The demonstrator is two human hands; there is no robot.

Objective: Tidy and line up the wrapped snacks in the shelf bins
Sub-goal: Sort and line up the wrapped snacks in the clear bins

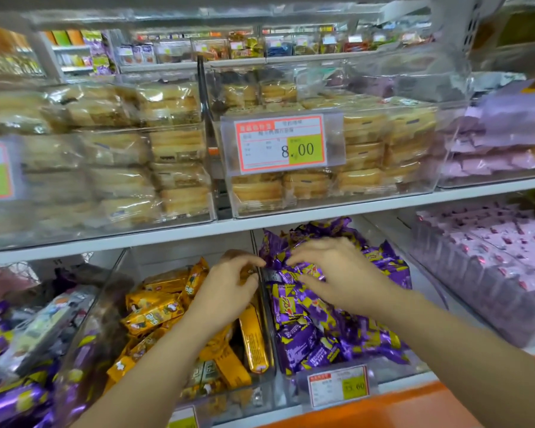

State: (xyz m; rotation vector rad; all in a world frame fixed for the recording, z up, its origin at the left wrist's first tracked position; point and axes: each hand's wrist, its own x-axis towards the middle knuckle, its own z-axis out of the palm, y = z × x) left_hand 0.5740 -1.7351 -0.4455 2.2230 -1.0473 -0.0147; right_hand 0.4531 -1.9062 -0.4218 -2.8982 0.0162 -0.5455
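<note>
Head view: purple snacks (309,332) lie heaped right of the clear divider (267,329), their long axes pointing every way. Left of the divider, 1 gold pack (254,338) lies lengthwise along it. The left hand (229,285) curls at the divider's top; whether its fingers clamp anything, I cannot tell. The right hand (340,273) arches over the heap, fingers apart, tips on wrappers.

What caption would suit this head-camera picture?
Left hand and right hand tidy purple snacks beside a bin of yellow snacks.
</note>
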